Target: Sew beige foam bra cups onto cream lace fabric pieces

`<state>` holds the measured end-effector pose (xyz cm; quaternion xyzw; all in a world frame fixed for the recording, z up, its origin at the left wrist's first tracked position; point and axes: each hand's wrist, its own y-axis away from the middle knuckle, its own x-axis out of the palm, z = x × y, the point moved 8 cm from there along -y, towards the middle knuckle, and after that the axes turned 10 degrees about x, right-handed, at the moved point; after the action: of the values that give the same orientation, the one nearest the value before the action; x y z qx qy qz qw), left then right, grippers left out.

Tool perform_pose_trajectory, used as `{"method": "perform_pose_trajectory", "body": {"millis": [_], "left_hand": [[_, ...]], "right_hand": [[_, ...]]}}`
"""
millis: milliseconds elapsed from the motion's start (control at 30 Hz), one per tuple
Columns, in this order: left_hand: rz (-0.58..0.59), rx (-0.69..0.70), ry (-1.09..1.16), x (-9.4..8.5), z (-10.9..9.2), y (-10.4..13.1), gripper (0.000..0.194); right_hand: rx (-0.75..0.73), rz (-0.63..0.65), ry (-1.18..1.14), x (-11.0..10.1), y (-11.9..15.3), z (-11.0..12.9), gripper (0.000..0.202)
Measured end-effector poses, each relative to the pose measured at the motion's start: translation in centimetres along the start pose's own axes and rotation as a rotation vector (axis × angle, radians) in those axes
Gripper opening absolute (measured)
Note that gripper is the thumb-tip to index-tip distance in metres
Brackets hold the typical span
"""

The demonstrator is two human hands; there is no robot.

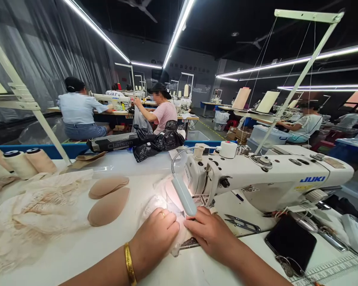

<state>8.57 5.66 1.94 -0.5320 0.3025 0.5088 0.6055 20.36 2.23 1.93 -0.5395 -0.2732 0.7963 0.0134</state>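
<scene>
My left hand (158, 232), with a gold ring and bracelet, is closed on a piece of pale lace fabric (154, 203) at the front of the white sewing machine (271, 171). Just right of it, my right hand (209, 234) pinches the same fabric close to the needle area. A lit lamp head (184, 194) on a bent metal neck hangs over the work and hides the needle and part of the cloth. Beige teardrop-shaped pads (109, 207) lie left of my hands. Beyond them spreads a heap of cream lace fabric (38, 214).
Thread snips (243, 223), a black flat object (290, 243) and a clear ruler (335, 270) lie at right. Thread cones (40, 160) stand far left. Black plastic bags (158, 141) sit behind the table. Co-workers (82, 109) sit at other machines.
</scene>
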Motion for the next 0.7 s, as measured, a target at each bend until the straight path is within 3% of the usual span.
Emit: {"method": "perform_pose_trajectory", "body": {"millis": [267,500,700], "left_hand": [[-0.012,-0.080,0.020,0.1,0.0,-0.8,0.014],[-0.028,-0.070,-0.001,-0.3,-0.5,-1.0,0.013],[-0.079,0.066,0.139,0.7,1.6,-0.7,0.007]], "right_hand": [[0.036,0.013,0.008,0.5,0.0,-0.5,0.036],[0.055,0.021,0.000,0.5,-0.1,-0.5,0.037],[0.083,-0.001,0.055,0.9,0.2,-0.6,0.036]]}}
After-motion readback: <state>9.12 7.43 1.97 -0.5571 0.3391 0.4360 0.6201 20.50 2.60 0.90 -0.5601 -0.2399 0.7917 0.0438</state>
